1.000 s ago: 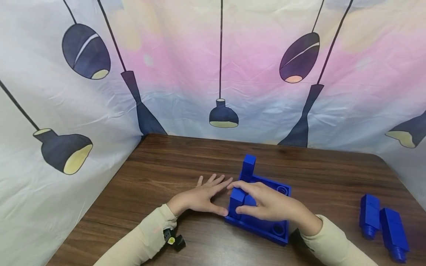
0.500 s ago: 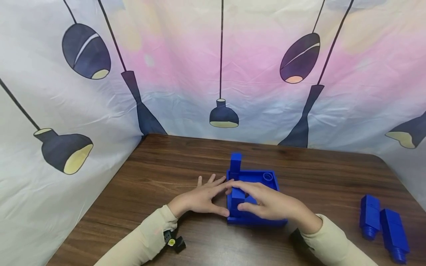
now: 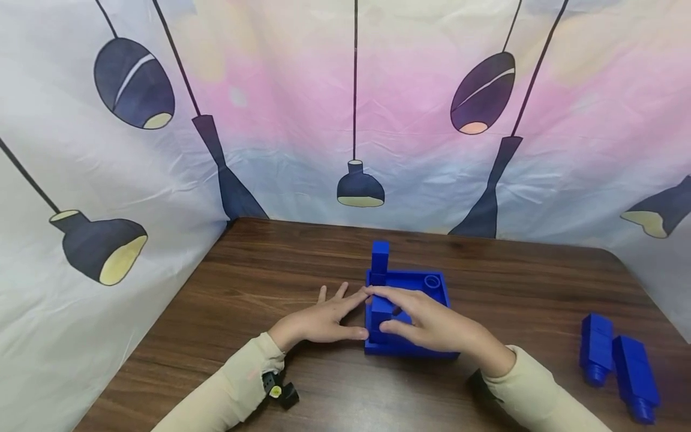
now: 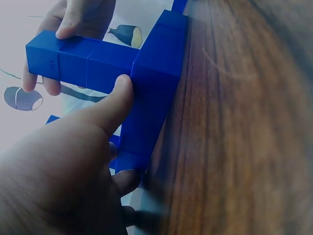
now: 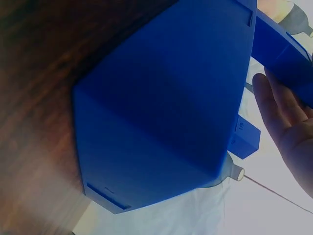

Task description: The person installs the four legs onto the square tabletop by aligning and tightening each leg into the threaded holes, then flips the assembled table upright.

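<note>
A blue square tray (image 3: 412, 350) with a raised rim lies on the table, two upright square posts at its left corners. My right hand (image 3: 432, 321) holds the near post (image 3: 381, 307), thumb on the close side and fingers reaching over and behind it. In the left wrist view this post (image 4: 105, 63) stands at the tray's corner. The far post (image 3: 380, 259) rises untouched. My left hand (image 3: 326, 321) lies with straight, spread fingers against the tray's left side. Its thumb touches the foot of the near post in the left wrist view. The right hand covers part of the tray.
A round ring socket (image 3: 432, 282) shows in the tray's far right corner. Two loose blue posts, one (image 3: 597, 342) beside another (image 3: 636, 369), lie on the wooden table (image 3: 518, 282) at the right, round pegs facing me. A printed cloth (image 3: 291, 120) hangs behind the table.
The tray has turned counterclockwise, its right side swinging away from me and the far post shifting left; its front edge now runs nearly level. Both hands keep about the same place.
</note>
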